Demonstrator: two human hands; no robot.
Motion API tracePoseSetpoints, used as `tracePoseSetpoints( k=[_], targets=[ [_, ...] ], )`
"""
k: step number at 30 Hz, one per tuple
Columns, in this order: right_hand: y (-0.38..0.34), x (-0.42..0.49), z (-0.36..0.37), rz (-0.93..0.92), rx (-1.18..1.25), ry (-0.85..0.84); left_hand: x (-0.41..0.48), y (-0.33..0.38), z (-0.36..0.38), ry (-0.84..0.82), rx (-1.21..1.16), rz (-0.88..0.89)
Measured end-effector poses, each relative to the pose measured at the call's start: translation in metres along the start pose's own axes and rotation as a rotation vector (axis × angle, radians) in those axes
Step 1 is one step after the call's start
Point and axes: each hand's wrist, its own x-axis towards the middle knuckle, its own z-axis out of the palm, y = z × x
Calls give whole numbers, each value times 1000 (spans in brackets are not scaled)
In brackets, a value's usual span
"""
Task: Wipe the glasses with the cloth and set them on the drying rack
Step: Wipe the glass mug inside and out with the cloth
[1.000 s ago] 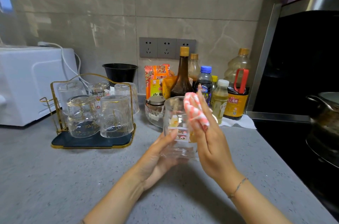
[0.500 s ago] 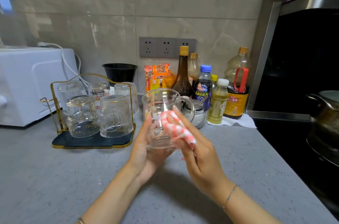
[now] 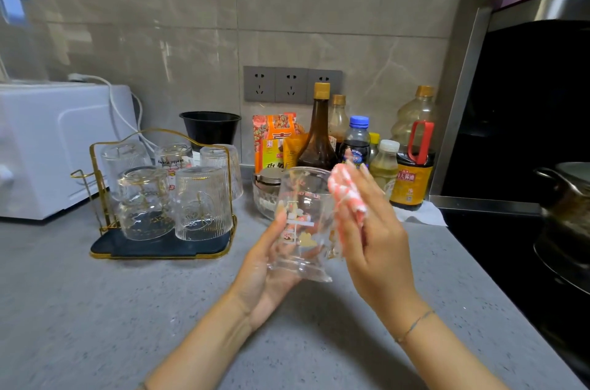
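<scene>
Obs: printed glass [image 3: 300,223] is held above mid-worktop [image 3: 95,326], right of the drying rack [image 3: 159,254]. Left hand [image 3: 265,268] curls round its wall and base; right hand [image 3: 373,246] grips the striped cloth [image 3: 346,195] against its side. Judged light, rigid, slick, breakable — hold the wall, not the rim.

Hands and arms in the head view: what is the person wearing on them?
No sleeves or gloves show: the left hand and the right hand are bare, with bare arms behind them. A thin, string-like bracelet circles the right wrist.
</scene>
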Motion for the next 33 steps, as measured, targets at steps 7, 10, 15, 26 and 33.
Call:
tracePoseSetpoints(
  k=[7,10,15,26,33],
  targets=[
    [-11,-15,31,-207,-334,-60,2,5,1,77,-95,80],
    [-11,-20,31,-241,-196,-126,1,9,-1,106,-114,77],
    [-13,-23,24,-180,162,-95,1,10,2,113,-213,51],
    [-3,-26,30,328,543,25,-3,4,11,21,-118,-137],
    [5,-20,21,263,420,-51,-2,3,10,-36,264,-83]
  ],
)
